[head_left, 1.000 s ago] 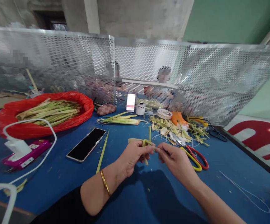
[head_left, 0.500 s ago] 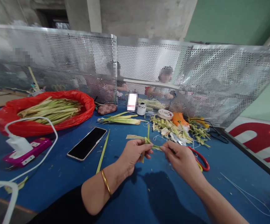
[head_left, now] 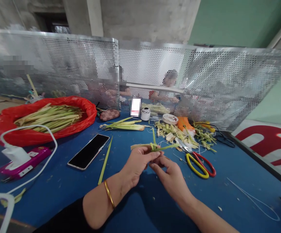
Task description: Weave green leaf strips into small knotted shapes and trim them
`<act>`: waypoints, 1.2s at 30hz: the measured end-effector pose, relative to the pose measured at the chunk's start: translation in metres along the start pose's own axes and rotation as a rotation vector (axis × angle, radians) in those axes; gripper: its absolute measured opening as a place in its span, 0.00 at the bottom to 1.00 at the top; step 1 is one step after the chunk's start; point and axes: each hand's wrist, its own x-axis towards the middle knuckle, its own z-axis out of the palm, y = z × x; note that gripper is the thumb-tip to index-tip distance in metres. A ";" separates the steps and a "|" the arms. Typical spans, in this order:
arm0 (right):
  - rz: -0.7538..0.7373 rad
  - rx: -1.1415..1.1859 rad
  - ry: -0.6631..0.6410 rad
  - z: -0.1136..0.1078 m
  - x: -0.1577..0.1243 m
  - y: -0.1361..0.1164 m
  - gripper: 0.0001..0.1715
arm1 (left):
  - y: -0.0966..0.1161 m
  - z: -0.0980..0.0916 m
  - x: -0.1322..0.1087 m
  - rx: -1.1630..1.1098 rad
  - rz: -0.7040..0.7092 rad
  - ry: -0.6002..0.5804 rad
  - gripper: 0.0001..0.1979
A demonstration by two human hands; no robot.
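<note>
Blue table (head_left: 218, 191). Left hand (head_left: 138, 160) pinches leaf piece (head_left: 153, 149), up over table. Right hand (head_left: 168, 173) close beside, fingers bent; cannot tell what it grips. Leaf piece runs left to right: long green strip (head_left: 170, 147) points right, pale strip (head_left: 136, 147) left, short green strip (head_left: 154, 136) far. Small yellow-green knot (head_left: 153, 146) in middle.

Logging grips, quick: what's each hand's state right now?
Left hand: closed, holding the crossed leaf strips.
Right hand: curled close beside it; whether it grips a strip cannot be told.
</note>
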 end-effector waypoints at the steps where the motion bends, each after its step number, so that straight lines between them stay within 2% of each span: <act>1: 0.028 0.055 -0.005 0.002 0.001 0.002 0.14 | 0.000 0.000 0.000 0.003 -0.003 -0.005 0.16; 5: 0.097 0.123 -0.066 -0.001 0.002 -0.002 0.15 | 0.004 -0.001 -0.001 0.028 -0.004 -0.010 0.11; 9: 0.153 0.109 -0.217 -0.005 0.000 -0.011 0.14 | 0.008 -0.002 -0.002 -0.025 -0.039 0.043 0.09; 13: 0.140 0.048 -0.299 -0.004 -0.002 -0.015 0.14 | 0.005 -0.003 0.000 -0.065 -0.036 0.047 0.14; 16: 0.058 -0.076 -0.313 -0.006 -0.004 -0.017 0.16 | 0.002 -0.005 0.002 -0.040 -0.037 0.023 0.14; 18: -0.053 -0.169 -0.233 -0.011 -0.005 -0.019 0.16 | 0.002 -0.006 0.002 -0.013 -0.017 0.026 0.14; 21: -0.178 -0.257 0.087 -0.027 -0.002 -0.020 0.17 | 0.005 -0.005 -0.001 0.056 -0.011 0.018 0.12; 22: -0.178 -0.296 0.212 -0.033 0.001 -0.019 0.17 | 0.006 -0.004 -0.003 0.082 -0.030 -0.014 0.12; 24: -0.107 -0.366 0.303 -0.044 0.010 -0.015 0.15 | 0.007 -0.003 -0.005 0.131 -0.077 -0.108 0.12; 26: 0.030 -0.259 0.187 -0.050 0.018 -0.009 0.18 | 0.006 -0.003 -0.006 0.164 -0.114 -0.205 0.14; 28: 0.175 0.020 0.020 -0.050 0.023 -0.005 0.20 | 0.004 -0.004 -0.006 0.177 -0.142 -0.271 0.16; 30: 0.288 0.296 -0.073 -0.047 0.024 -0.004 0.21 | 0.001 -0.003 -0.005 0.189 -0.152 -0.303 0.20; 32: 0.333 0.441 -0.057 -0.043 0.024 -0.005 0.21 | -0.001 -0.001 -0.004 0.214 -0.152 -0.302 0.20; 36: 0.280 0.436 0.135 -0.038 0.022 -0.003 0.19 | -0.001 0.002 -0.005 0.250 -0.182 -0.274 0.13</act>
